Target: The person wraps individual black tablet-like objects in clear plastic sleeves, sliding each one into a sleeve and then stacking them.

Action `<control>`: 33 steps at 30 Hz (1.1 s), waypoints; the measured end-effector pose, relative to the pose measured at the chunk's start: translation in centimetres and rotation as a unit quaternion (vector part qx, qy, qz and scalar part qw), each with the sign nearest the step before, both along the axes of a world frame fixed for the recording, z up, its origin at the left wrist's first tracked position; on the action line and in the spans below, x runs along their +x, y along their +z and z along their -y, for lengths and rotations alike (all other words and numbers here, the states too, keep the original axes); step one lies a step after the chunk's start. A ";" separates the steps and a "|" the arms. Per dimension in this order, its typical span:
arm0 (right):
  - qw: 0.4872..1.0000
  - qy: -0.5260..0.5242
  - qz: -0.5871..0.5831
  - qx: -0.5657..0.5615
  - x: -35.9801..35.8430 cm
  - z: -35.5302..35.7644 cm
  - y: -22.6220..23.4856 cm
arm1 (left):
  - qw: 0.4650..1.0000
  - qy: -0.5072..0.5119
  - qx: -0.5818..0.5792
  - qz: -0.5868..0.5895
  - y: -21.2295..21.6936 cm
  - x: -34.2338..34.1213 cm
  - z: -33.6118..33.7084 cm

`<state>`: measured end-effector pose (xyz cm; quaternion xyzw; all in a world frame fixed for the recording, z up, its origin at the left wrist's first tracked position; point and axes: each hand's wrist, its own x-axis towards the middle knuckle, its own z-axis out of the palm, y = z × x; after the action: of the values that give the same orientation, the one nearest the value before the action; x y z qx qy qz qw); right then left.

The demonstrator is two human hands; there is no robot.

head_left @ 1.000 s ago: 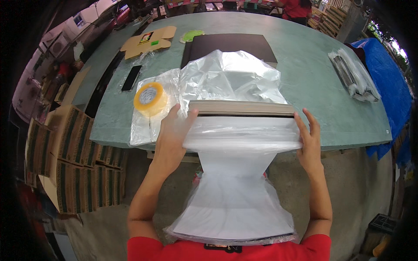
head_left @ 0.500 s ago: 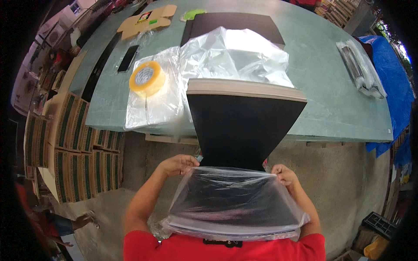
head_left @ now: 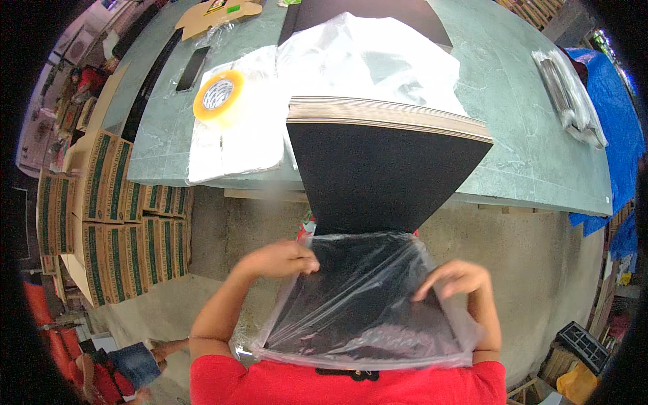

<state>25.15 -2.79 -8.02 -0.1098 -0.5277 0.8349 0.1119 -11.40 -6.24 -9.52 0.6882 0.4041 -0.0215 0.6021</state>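
The green counter (head_left: 526,155) carries the far end of one stack of black boards (head_left: 385,169), whose pale layered edge shows at the top. The stack slopes from the counter's near edge down toward the person's chest. One clear plastic bag (head_left: 364,304) covers only the lower part of the stack, and its open mouth lies across the black face about halfway up. By the look of it, the bagging is roughly half done: the near end is inside, while the upper half and the layered edge are bare, so the bag has the rest of the stack to climb.

The left hand (head_left: 280,258) pinches the bag's mouth at its left corner, the grip closed on the film. The right hand (head_left: 455,278) does the same at the right corner, fingers curled over the plastic.

Behind the stack lies one loose heap of clear plastic (head_left: 364,54) on a second black board (head_left: 364,10). To the left stand many stacked cardboard cartons (head_left: 115,216) on the floor, too many to count surely. On the right of the counter lies one wrapped bundle of long pale strips (head_left: 570,94). Smaller things follow: one flattened cardboard piece (head_left: 216,13), one roll of yellow tape (head_left: 219,94) on a flat pile of bags (head_left: 236,135), and one dark phone (head_left: 192,67).
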 end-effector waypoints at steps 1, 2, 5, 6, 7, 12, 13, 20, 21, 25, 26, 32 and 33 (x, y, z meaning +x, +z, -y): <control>0.990 0.086 -0.003 0.110 -1.9 0.1 -0.5 | 0.996 0.054 0.041 -0.061 -1.9 1.0 0.7; 0.988 0.095 0.084 0.087 -3.0 0.8 -2.0 | 0.984 0.078 0.143 -0.078 -6.5 1.1 1.9; 0.909 -0.001 0.267 0.319 -4.1 2.7 -9.7 | 0.942 0.077 0.304 -0.124 -14.7 0.6 1.6; 0.849 -0.037 0.318 0.419 -4.0 2.5 -10.9 | 0.955 0.037 0.261 -0.137 -13.9 0.2 0.2; 0.859 -0.047 0.302 0.410 -4.4 1.2 -9.4 | 0.965 0.003 0.213 -0.154 -12.7 0.0 -0.7; 0.939 -0.250 -0.083 0.220 -6.2 -0.9 11.6 | 0.971 -0.091 0.210 -0.071 12.9 3.4 -8.1; 0.914 -0.250 -0.307 0.086 -6.9 0.0 13.5 | 0.957 -0.033 0.288 0.021 15.5 4.2 -9.0; 0.862 -0.278 -0.418 -0.076 -7.0 3.0 18.9 | 0.851 -0.026 0.514 -0.105 17.0 13.3 -24.3; 0.820 -0.304 -0.484 -0.038 -7.4 2.7 18.7 | 0.841 -0.053 0.514 -0.160 15.4 14.6 -26.0; 0.615 -0.401 -0.669 0.117 -10.3 0.9 17.3 | 0.724 -0.046 0.643 -0.246 10.0 17.7 -29.5; 0.731 -0.400 -0.549 0.065 -7.6 1.9 18.1 | 0.705 -0.020 0.664 -0.249 7.8 16.7 -30.6; 0.835 -0.250 -0.484 0.071 -4.3 1.7 15.7 | 0.721 0.037 0.660 -0.205 9.1 17.0 -32.4; 0.832 -0.221 -0.505 0.061 -4.2 1.5 15.5 | 0.735 0.069 0.650 -0.180 9.8 17.4 -32.6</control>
<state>20.97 -4.30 7.50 0.2207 -0.4088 0.6934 0.5508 5.99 26.33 0.28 0.8657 0.4668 0.1640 -0.0758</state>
